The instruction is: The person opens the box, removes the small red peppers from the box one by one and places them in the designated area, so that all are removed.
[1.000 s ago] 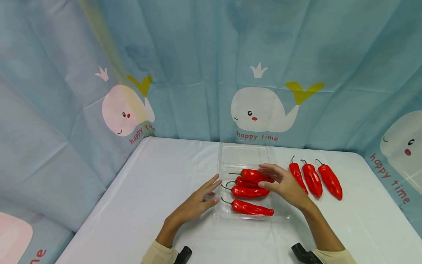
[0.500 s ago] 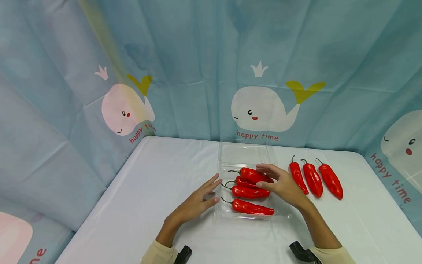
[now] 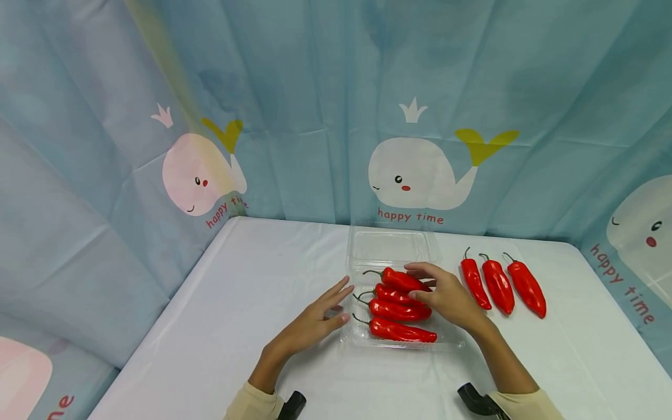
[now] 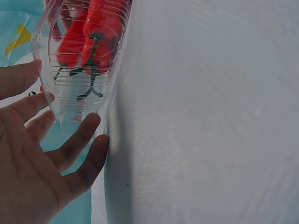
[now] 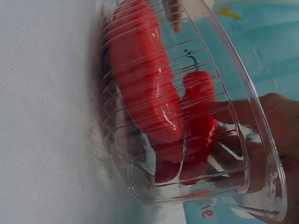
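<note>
A clear plastic clamshell box [image 3: 451,343] stands on the white table with several red peppers in it. Their green stems point left. My left hand [image 3: 310,326] has its fingers spread at the box's left side; in the left wrist view, its fingertips touch the clear wall [image 4: 49,88]. Over the right ends of the farther peppers is my right hand [image 3: 450,298]. Its thumb touches the second pepper [image 3: 394,293], and its fingers lie by the tip of the farthest pepper [image 3: 396,279]. Through the box wall, the right wrist view shows a finger against a pepper [image 5: 198,112].
The box's lid [image 3: 388,246] lies folded back behind it. Three more red peppers [image 3: 497,286] lie in a row on the table to the right, close to my right forearm. A blue printed curtain [image 3: 315,146] hangs behind the table [image 3: 252,262].
My right hand has shifted slightly left. The farther peppers have moved a little, and the gap between the farthest and the second is wider. My left hand stays in place.
</note>
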The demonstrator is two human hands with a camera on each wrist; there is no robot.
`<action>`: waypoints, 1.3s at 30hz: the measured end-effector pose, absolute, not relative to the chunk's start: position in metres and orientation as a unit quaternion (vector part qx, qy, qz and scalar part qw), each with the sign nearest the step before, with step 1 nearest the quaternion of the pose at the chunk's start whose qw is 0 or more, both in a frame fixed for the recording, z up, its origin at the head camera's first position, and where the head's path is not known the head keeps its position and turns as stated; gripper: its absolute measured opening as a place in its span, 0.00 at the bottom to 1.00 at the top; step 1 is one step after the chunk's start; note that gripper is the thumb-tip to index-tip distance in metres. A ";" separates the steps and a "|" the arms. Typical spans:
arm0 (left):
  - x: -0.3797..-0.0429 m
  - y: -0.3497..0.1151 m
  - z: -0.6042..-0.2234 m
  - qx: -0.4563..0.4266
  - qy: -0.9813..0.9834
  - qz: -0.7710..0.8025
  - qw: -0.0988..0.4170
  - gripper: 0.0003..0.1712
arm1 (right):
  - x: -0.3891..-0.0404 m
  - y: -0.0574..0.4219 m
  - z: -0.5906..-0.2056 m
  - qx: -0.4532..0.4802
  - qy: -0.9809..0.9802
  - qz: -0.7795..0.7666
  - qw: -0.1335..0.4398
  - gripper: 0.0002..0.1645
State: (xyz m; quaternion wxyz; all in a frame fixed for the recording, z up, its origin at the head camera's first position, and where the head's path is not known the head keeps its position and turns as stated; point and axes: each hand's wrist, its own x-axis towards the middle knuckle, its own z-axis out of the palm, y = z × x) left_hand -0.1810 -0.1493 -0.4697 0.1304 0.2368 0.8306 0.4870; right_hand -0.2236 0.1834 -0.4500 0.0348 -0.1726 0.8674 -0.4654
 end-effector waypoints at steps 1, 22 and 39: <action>-0.181 -0.149 -0.470 0.237 0.830 0.487 0.130 0.35 | -0.224 0.183 -0.450 -0.170 0.869 -0.463 0.038 0.35; -0.181 -0.149 -0.472 0.238 0.831 0.486 0.130 0.36 | -0.220 0.182 -0.449 -0.164 0.873 -0.459 0.032 0.33; -0.182 -0.149 -0.470 0.238 0.831 0.486 0.131 0.36 | -0.216 0.185 -0.442 -0.181 0.857 -0.481 0.011 0.32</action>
